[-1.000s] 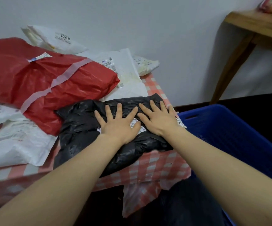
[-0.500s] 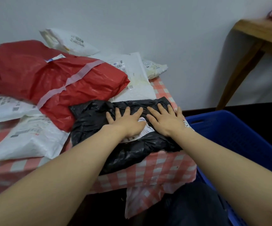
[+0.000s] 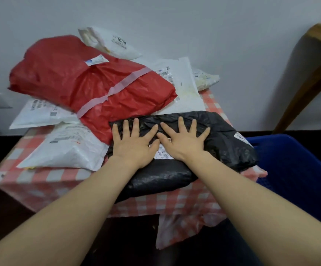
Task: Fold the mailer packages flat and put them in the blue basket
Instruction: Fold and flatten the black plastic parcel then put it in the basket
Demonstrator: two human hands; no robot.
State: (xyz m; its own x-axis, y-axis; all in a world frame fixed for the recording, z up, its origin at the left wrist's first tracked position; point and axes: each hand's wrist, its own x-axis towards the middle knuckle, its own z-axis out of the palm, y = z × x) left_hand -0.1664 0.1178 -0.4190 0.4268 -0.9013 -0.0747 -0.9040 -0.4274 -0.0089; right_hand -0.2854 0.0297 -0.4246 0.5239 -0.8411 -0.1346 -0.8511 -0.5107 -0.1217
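Both hands, left hand (image 3: 134, 144) and right hand (image 3: 182, 143), press one black mailer (image 3: 223, 139) at the bench's (image 3: 46, 177) right edge, fingers (image 3: 126, 129) spread flat, gripping nothing; one red mailer (image 3: 90, 83), five white mailers (image 3: 67, 150), one blue basket (image 3: 298, 169).

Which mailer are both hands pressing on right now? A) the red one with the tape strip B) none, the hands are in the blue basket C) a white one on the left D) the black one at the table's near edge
D: the left hand and right hand lie flat, fingers spread, side by side on the black mailer, beside the red mailer.
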